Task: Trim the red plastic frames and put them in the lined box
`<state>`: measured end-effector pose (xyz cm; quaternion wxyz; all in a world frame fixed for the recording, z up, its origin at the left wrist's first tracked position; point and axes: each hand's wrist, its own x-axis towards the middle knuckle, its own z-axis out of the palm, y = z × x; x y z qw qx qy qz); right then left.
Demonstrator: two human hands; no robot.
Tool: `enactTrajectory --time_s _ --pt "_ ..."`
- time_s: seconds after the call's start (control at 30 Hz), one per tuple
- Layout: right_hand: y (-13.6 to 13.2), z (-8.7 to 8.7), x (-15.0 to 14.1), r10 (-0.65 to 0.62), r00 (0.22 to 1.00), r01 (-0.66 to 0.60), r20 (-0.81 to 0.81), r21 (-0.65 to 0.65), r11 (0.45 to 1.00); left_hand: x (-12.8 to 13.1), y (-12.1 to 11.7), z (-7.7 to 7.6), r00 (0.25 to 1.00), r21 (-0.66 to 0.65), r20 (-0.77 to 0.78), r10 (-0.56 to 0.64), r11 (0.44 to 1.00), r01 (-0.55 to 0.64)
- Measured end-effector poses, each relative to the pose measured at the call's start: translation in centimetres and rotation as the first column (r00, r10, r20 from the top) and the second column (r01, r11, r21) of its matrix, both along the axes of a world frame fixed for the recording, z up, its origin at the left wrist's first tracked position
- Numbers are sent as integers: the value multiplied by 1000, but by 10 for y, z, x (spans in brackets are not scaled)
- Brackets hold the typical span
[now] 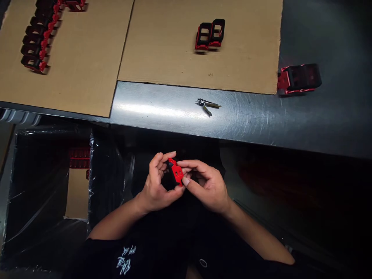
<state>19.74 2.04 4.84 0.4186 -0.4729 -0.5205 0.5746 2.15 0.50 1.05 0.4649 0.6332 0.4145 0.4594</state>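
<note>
Fingers of left hand [156, 182], right hand [206, 186] pinch red part [176, 172], probably plastic, its edges partly hidden.

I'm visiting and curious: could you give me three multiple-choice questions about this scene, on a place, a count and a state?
1. Where does the small metal tool lie?
A a shelf
B the steel table
C the floor

2. How many black-and-red frames sit on the right cardboard sheet?
A one
B five
C two

3. The red part is:
A held in both hands
B lying on the table
C on the cardboard

1 B: it lies off the cardboard.
2 C: two stand side by side.
3 A: fingers of both hands pinch it.
</note>
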Motion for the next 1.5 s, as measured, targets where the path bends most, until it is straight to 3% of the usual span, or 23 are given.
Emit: enactTrajectory --time_s 0.1,0.23,0.37,0.47,0.63,0.77,0.87,0.93,1.0,1.07,1.17,1.3,1.5 --pt "0 -1 2 24 999 -26 -35 -47 999 -1 -1 3 995 -146 92 -39 988 52" --pt "0 -6 3 35 995 -47 -97 -129 991 -3 0 7 1000 -114 -11 -19 993 17" --pt "-1 -9 3 30 994 -46 -104 -149 988 -5 1 5 991 11 -132 3 1000 -2" --pt "-2 -10 1 23 998 -29 -56 -105 994 -6 3 0 979 180 -200 36 984 0" --pt "-4 -9 -4 -40 993 33 114 60 998 -5 8 -9 942 458 -302 149 889 7" --pt "-3 -6 -4 -75 985 57 158 119 991 -10 11 -11 928 548 -331 169 835 43" --pt "-1 -10 0 -80 994 67 -79 -147 987 -24 12 -5 959 480 -259 111 877 28" --pt "2 -15 4 -124 935 -17 -333 -390 921 -34 13 3 973 383 -178 150 921 -72" --pt "6 -21 6 -194 835 -131 -514 -529 839 -40 15 11 972 302 -107 208 938 -168" --pt "8 -25 5 -238 770 -200 -592 -578 791 -40 18 18 977 262 -96 190 952 -159" --pt "11 -25 3 -246 746 -239 -618 -594 769 -29 22 25 977 246 -203 58 969 -7" --pt "10 -21 0 -197 797 -234 -571 -593 770 -13 25 28 943 278 -332 -30 952 128" --pt "10 -20 1 -121 913 -139 -391 -574 807 -12 25 29 919 167 -393 -40 979 114"
